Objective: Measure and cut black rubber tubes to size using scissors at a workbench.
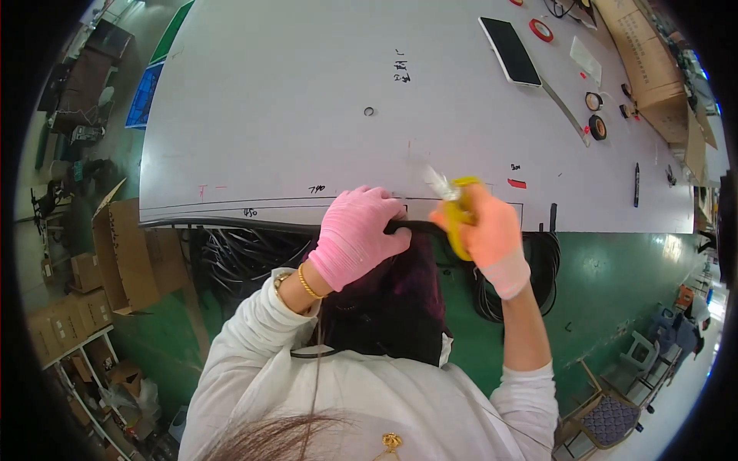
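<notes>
Black cable (411, 227) runs along the near edge of the white workbench (307, 92), pinned under the curled, pink-gloved left hand (355, 237). Just beside it, the right hand (492, 230) grips yellow-handled scissors (455, 206). With fingers this close, a slipping blade could nick the glove or cut the cable in the wrong spot.

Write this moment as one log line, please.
left hand: holds black tube at table edge | right hand: holds yellow-handled scissors at tube end | phone: far right

The left hand (355, 234), in a pink glove, pressed a black corrugated tube (415, 227) against the near edge of the grey counter (307, 100). Just beside it, the right hand (488, 230) gripped yellow-handled scissors (455, 203) at the tube.
</notes>
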